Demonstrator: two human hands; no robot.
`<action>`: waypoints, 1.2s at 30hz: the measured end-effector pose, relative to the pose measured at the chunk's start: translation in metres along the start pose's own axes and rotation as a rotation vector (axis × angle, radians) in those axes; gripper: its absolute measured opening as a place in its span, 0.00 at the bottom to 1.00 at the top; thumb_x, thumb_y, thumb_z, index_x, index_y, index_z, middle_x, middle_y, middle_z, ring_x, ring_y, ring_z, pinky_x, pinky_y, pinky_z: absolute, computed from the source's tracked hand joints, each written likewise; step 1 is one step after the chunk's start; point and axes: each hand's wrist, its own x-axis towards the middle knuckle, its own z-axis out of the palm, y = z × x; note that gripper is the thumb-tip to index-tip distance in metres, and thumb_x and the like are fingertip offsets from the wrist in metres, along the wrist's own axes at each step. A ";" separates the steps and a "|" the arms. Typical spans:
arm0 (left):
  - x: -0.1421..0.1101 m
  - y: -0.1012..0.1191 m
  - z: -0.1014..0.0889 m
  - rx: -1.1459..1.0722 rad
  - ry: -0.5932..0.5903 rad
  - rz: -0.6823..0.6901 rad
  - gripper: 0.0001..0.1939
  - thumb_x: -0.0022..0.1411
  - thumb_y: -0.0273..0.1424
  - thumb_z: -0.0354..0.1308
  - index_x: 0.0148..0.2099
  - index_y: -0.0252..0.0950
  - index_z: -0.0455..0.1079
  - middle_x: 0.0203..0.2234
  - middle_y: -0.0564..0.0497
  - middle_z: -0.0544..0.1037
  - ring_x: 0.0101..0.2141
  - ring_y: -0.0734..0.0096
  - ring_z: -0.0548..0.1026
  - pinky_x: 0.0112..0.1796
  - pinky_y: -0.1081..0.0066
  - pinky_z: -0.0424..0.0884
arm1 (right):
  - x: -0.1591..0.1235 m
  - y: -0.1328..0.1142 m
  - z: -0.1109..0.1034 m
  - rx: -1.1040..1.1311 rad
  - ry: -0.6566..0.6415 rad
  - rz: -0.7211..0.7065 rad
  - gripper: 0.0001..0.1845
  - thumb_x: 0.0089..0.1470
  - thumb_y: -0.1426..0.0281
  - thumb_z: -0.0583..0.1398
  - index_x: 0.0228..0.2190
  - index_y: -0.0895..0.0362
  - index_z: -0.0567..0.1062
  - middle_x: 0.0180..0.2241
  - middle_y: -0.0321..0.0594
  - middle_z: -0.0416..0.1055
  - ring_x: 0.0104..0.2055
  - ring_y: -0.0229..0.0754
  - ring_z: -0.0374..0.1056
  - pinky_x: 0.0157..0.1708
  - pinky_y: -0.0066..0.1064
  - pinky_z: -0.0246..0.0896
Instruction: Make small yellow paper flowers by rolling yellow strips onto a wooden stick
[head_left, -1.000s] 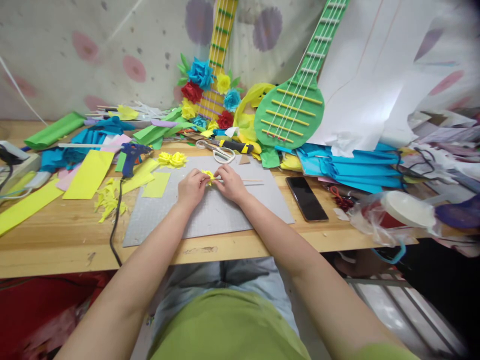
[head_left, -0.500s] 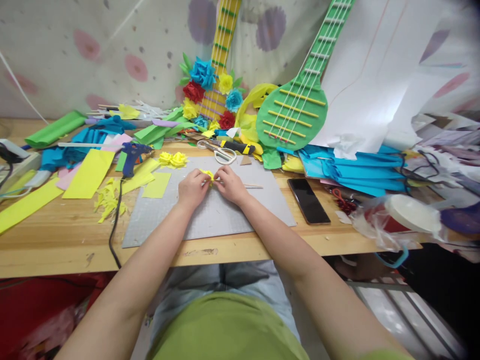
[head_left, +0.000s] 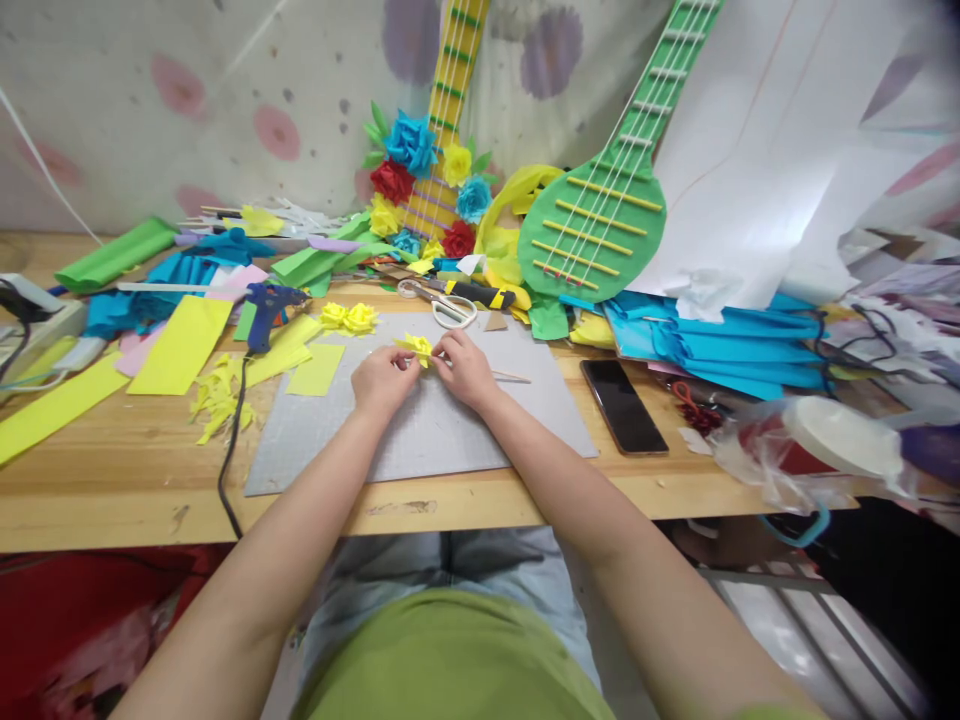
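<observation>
Over the grey cutting mat (head_left: 450,430), both hands are closed on a small yellow paper flower (head_left: 415,347). My left hand (head_left: 382,380) pinches its left side, and my right hand (head_left: 461,366) pinches its right side. The petals stick up between the fingertips; its underside is hidden. A thin stick (head_left: 512,377) lies on the mat to the right of my right hand. Finished-looking yellow paper flowers (head_left: 349,318) rest at the mat's back left corner, with a yellow paper square (head_left: 316,370) in front of them. Scissors (head_left: 453,312) lie behind my hands.
A blue glue gun (head_left: 268,315) stands left of the mat, its cord running over the table edge. A phone (head_left: 623,406) lies on the right, near a bagged cup (head_left: 840,436). Behind are a green paper instrument (head_left: 592,235), a yellow one (head_left: 448,100) and blue crepe paper (head_left: 720,345).
The yellow flower now shows more above my fingertips, with its petals more visible. My left hand has shifted slightly left and down. The whole view has moved a little.
</observation>
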 end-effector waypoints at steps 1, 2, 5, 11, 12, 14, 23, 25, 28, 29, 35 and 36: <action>0.000 0.000 0.000 -0.020 -0.018 -0.015 0.10 0.48 0.37 0.54 0.32 0.41 0.72 0.25 0.54 0.74 0.27 0.72 0.70 0.28 0.72 0.59 | 0.000 0.000 -0.001 -0.008 0.000 0.010 0.02 0.50 0.72 0.54 0.29 0.56 0.68 0.34 0.40 0.64 0.36 0.38 0.61 0.36 0.28 0.57; 0.001 0.000 -0.001 -0.039 -0.032 -0.027 0.11 0.47 0.38 0.54 0.33 0.41 0.72 0.25 0.55 0.74 0.27 0.73 0.70 0.28 0.73 0.59 | 0.000 -0.001 -0.001 -0.017 -0.002 0.021 0.03 0.50 0.71 0.54 0.29 0.56 0.68 0.34 0.40 0.64 0.36 0.38 0.61 0.36 0.28 0.57; 0.001 0.002 -0.003 -0.099 -0.049 -0.066 0.13 0.46 0.39 0.55 0.34 0.41 0.72 0.25 0.55 0.74 0.27 0.74 0.70 0.29 0.74 0.60 | -0.001 -0.001 -0.002 -0.047 -0.012 0.038 0.04 0.51 0.70 0.54 0.29 0.55 0.68 0.34 0.39 0.64 0.36 0.38 0.61 0.35 0.28 0.56; 0.003 -0.001 0.001 -0.175 -0.056 -0.106 0.12 0.46 0.39 0.54 0.32 0.39 0.71 0.24 0.55 0.73 0.25 0.76 0.68 0.28 0.74 0.60 | -0.001 -0.002 -0.002 -0.090 -0.015 -0.006 0.04 0.51 0.70 0.54 0.30 0.56 0.68 0.35 0.40 0.65 0.38 0.39 0.61 0.35 0.28 0.56; 0.003 -0.001 0.002 -0.183 -0.056 -0.107 0.12 0.46 0.39 0.54 0.33 0.39 0.70 0.24 0.55 0.73 0.25 0.76 0.68 0.28 0.74 0.60 | -0.001 -0.003 -0.003 -0.096 -0.016 -0.012 0.04 0.51 0.70 0.54 0.30 0.55 0.68 0.35 0.40 0.65 0.38 0.39 0.61 0.35 0.28 0.56; 0.004 -0.002 0.004 -0.188 -0.053 -0.108 0.12 0.45 0.38 0.55 0.33 0.39 0.70 0.24 0.55 0.73 0.25 0.76 0.68 0.28 0.74 0.60 | -0.001 -0.005 -0.003 -0.101 -0.019 -0.018 0.04 0.51 0.70 0.54 0.30 0.55 0.68 0.35 0.41 0.65 0.39 0.40 0.61 0.35 0.29 0.56; 0.003 0.003 0.005 -0.135 0.002 -0.077 0.11 0.47 0.37 0.54 0.33 0.39 0.69 0.25 0.55 0.72 0.27 0.74 0.69 0.29 0.74 0.60 | -0.001 -0.007 -0.003 -0.182 0.022 -0.074 0.06 0.52 0.71 0.52 0.29 0.55 0.68 0.35 0.42 0.66 0.40 0.41 0.59 0.34 0.30 0.54; 0.003 0.003 0.005 -0.116 0.007 -0.065 0.10 0.47 0.36 0.54 0.33 0.39 0.69 0.24 0.54 0.72 0.27 0.74 0.69 0.29 0.74 0.60 | -0.001 -0.006 -0.003 -0.216 0.039 -0.088 0.06 0.53 0.70 0.51 0.29 0.55 0.68 0.35 0.42 0.66 0.39 0.41 0.59 0.34 0.30 0.53; 0.004 0.001 0.005 -0.072 -0.004 -0.040 0.09 0.47 0.36 0.54 0.32 0.39 0.69 0.24 0.54 0.72 0.26 0.74 0.68 0.28 0.73 0.59 | -0.001 -0.006 -0.004 -0.238 0.048 -0.094 0.07 0.53 0.70 0.51 0.29 0.56 0.68 0.34 0.42 0.66 0.39 0.42 0.59 0.34 0.31 0.53; 0.004 0.000 0.005 -0.058 -0.016 -0.025 0.09 0.47 0.35 0.54 0.32 0.39 0.69 0.24 0.54 0.72 0.26 0.73 0.68 0.28 0.73 0.59 | -0.001 -0.005 -0.004 -0.237 0.044 -0.091 0.07 0.53 0.70 0.51 0.28 0.56 0.68 0.34 0.42 0.66 0.39 0.42 0.59 0.35 0.31 0.53; 0.004 -0.004 0.002 -0.051 -0.076 0.102 0.07 0.47 0.31 0.53 0.31 0.38 0.68 0.24 0.54 0.70 0.26 0.75 0.67 0.28 0.74 0.59 | -0.003 -0.002 -0.009 -0.162 -0.029 -0.084 0.05 0.51 0.72 0.53 0.28 0.55 0.69 0.34 0.41 0.66 0.39 0.41 0.60 0.35 0.31 0.54; 0.004 -0.004 0.001 -0.056 -0.080 0.116 0.07 0.47 0.31 0.53 0.31 0.38 0.68 0.24 0.55 0.70 0.27 0.75 0.66 0.28 0.74 0.59 | -0.003 -0.001 -0.010 -0.153 -0.036 -0.082 0.04 0.51 0.72 0.54 0.28 0.55 0.69 0.34 0.41 0.66 0.39 0.41 0.60 0.35 0.30 0.54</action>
